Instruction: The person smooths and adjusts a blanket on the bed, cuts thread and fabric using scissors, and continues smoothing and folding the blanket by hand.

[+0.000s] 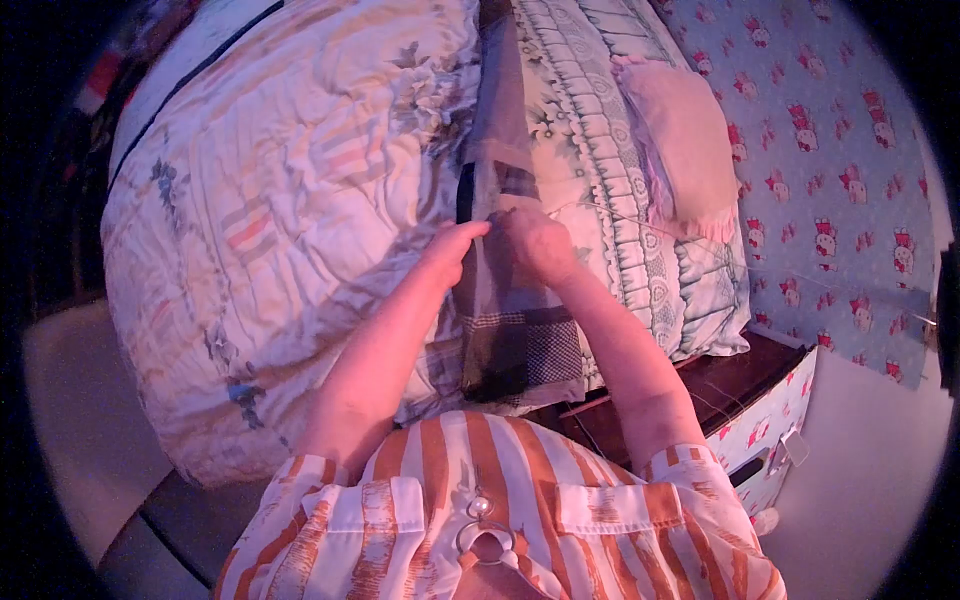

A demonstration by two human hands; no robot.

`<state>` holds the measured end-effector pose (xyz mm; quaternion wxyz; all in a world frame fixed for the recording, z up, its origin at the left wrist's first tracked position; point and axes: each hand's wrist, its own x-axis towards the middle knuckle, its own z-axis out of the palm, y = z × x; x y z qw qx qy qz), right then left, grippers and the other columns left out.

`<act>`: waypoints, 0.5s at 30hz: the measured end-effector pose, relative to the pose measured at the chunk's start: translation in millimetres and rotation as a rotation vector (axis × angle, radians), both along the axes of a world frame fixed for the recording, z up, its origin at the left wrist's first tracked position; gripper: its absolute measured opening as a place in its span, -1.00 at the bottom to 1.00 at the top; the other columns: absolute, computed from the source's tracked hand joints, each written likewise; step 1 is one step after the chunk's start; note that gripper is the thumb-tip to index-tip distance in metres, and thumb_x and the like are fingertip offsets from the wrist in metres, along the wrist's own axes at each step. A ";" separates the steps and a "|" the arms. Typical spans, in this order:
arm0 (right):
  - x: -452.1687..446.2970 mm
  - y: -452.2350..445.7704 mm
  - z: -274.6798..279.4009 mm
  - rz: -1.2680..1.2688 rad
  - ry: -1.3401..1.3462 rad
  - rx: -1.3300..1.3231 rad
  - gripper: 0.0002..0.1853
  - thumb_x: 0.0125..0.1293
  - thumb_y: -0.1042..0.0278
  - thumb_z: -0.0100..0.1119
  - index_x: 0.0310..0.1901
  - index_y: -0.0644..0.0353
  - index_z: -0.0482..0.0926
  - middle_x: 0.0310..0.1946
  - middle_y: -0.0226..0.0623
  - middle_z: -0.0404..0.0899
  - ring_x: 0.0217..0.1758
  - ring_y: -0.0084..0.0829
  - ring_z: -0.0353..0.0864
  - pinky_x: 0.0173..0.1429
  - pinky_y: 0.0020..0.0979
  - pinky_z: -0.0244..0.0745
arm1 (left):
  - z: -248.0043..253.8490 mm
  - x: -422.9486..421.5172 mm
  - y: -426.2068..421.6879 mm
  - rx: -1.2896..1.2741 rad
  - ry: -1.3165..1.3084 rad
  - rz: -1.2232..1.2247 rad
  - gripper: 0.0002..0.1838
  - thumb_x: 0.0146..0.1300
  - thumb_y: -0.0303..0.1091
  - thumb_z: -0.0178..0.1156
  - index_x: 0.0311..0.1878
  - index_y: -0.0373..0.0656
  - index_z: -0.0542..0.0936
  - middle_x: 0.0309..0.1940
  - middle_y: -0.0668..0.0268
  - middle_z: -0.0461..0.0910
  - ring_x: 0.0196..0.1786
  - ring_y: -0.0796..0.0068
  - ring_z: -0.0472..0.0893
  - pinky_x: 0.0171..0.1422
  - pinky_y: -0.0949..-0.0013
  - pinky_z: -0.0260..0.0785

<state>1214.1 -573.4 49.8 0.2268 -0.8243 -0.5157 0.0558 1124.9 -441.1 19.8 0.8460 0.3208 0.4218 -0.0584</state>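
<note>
A long, folded patchwork cloth [495, 275] in greys, with dark and checked patches, runs lengthwise over the bed in front of me. My left hand [452, 252] grips its left edge, thumb stretched across the top and the other fingers mostly hidden. My right hand [540, 243] is curled closed on the cloth's right side, close to my left thumb. Its fingertips are hidden, so anything small in them cannot be made out. A thin pale thread or cord [600, 207] runs from near my right hand towards the right.
A rumpled white quilt [290, 180] with printed patches spreads to the left. To the right lie a ruffled floral bedcover [590, 150] and a pink pillow [690, 140]. Cartoon-patterned wall covering [830, 170] stands beyond. A dark-topped cabinet [735, 375] is near my right elbow.
</note>
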 end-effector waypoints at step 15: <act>32.2 -33.6 52.9 -0.480 0.942 0.405 -0.85 0.25 0.33 -0.08 -0.40 0.21 0.35 -0.57 -0.46 0.35 -0.59 -0.69 0.25 -0.55 -0.67 0.11 | 38.9 41.0 -46.6 0.326 -0.050 0.020 -0.66 -0.25 -0.34 0.21 -0.37 -0.38 0.48 -0.46 0.10 0.51 -0.37 0.32 0.50 -0.31 0.30 0.32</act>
